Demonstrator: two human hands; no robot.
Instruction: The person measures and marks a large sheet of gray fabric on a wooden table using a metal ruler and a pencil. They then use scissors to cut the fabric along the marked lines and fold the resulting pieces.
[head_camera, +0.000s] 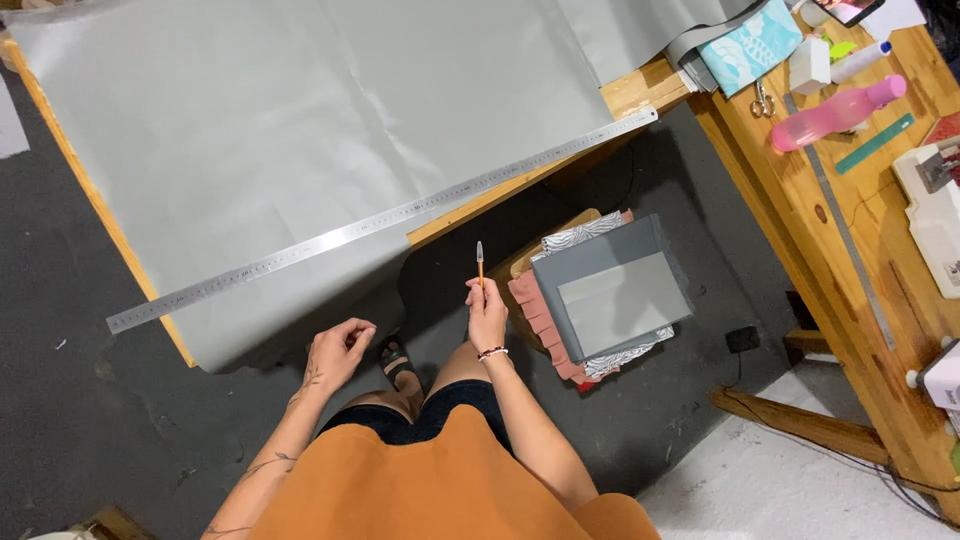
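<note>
I see my right hand (488, 315) pinching a slim orange pen with a clear cap (480, 262), which stands upright above the fingers. My left hand (340, 350) is loosely curled and holds nothing, just below the hanging edge of the large grey sheet of material (330, 120). Beyond both hands, a long steel ruler (380, 222) lies slantwise across that sheet, well apart from the pen tip. Right of the pen hand sits a stack of grey boards and pink ruffled fabric (605, 295). Dark floor (60, 420) lies open left of my left hand.
</note>
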